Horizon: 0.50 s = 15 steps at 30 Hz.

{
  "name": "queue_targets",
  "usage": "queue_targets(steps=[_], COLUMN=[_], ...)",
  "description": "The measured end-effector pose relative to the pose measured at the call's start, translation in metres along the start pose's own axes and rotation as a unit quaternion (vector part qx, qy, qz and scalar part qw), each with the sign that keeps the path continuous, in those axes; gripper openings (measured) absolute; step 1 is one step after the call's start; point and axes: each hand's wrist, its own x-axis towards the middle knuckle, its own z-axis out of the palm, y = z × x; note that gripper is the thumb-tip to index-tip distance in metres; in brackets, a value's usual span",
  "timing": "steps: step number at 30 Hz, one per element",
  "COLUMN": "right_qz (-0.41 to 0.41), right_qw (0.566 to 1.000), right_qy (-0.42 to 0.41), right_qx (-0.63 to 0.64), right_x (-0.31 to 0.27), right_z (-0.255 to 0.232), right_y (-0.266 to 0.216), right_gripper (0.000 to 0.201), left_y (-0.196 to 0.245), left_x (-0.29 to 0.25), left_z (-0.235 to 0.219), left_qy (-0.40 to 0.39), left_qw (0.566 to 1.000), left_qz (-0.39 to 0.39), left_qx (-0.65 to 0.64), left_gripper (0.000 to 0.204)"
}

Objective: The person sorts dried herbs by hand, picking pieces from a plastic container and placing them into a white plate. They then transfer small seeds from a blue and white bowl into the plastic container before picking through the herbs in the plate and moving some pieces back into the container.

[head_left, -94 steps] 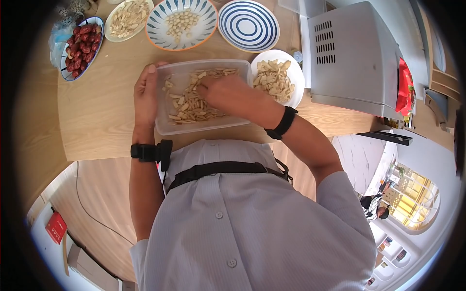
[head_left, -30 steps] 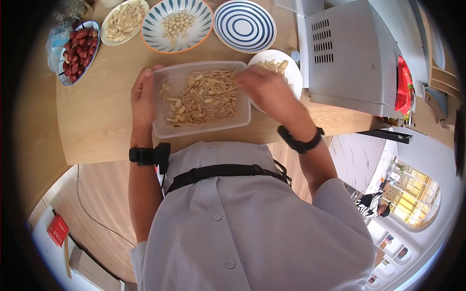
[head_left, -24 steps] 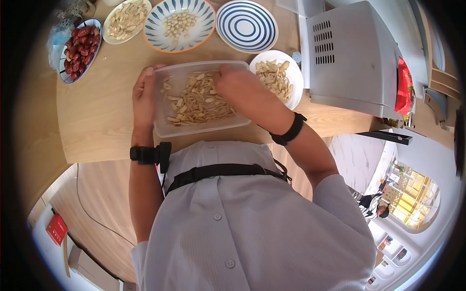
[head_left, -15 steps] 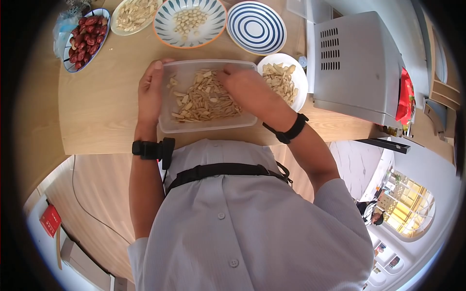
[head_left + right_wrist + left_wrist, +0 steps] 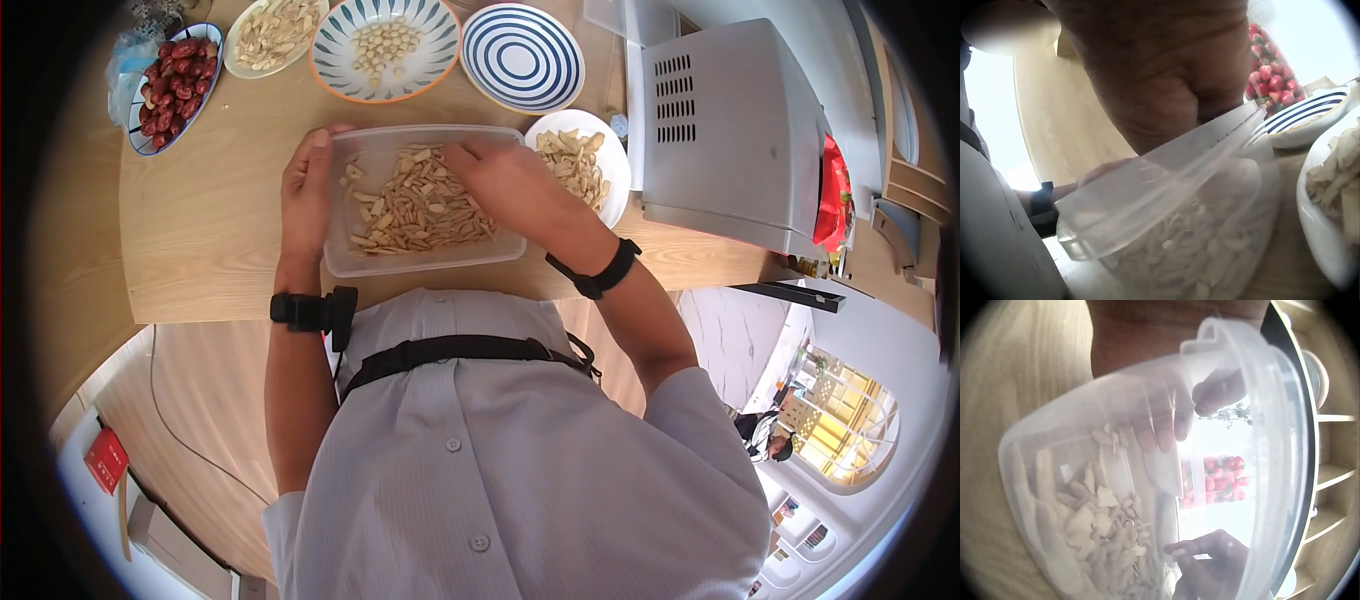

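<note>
A clear plastic box (image 5: pixel 345 255) of pale slices (image 5: pixel 410 205) stands on the table. My left hand (image 5: pixel 306 195) grips its left rim, thumb on top; in the left wrist view these fingers show through the wall. Over the box's right part, my right hand (image 5: pixel 515 190) dips in with bent fingers. Thumb and fingers of this right hand (image 5: pixel 1210 565) pinch a small pale slice (image 5: pixel 1179 552) in the left wrist view. Just right of the box, a white plate (image 5: pixel 617 175) holds larger pale pieces (image 5: pixel 575 165); the right forearm passes in front of it.
Behind the box stand a plate of pale slices (image 5: pixel 275 35), an orange-rimmed plate (image 5: pixel 335 70) with round pale pieces, and a blue-ringed plate (image 5: pixel 522 58). Dark red fruit (image 5: pixel 178 90) fills a dish at the left. A grey appliance (image 5: pixel 735 130) stands right.
My right hand has moved left from the box's right rim, beside the white plate, into the box. My left hand has stayed on the rim. The head view has shifted slightly.
</note>
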Motion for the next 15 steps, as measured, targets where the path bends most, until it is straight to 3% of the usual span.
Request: queue_targets(steps=[3,15], right_qz=[-0.02,-0.047], right_qw=[0.999,0.998], right_qy=[-0.037,-0.008], right_qx=[-0.007,-0.048], right_x=[-0.006,-0.002], right_z=[0.006,0.016], right_y=[-0.002,-0.007], right_gripper=[0.021,0.024], left_y=[0.0,0.004], left_x=[0.0,-0.002], left_z=[0.0,0.002], left_qy=[0.001,0.001], left_qw=[1.0,1.0], left_qz=[-0.004,-0.016], left_qx=[0.0,-0.012], left_gripper=[0.041,0.042])
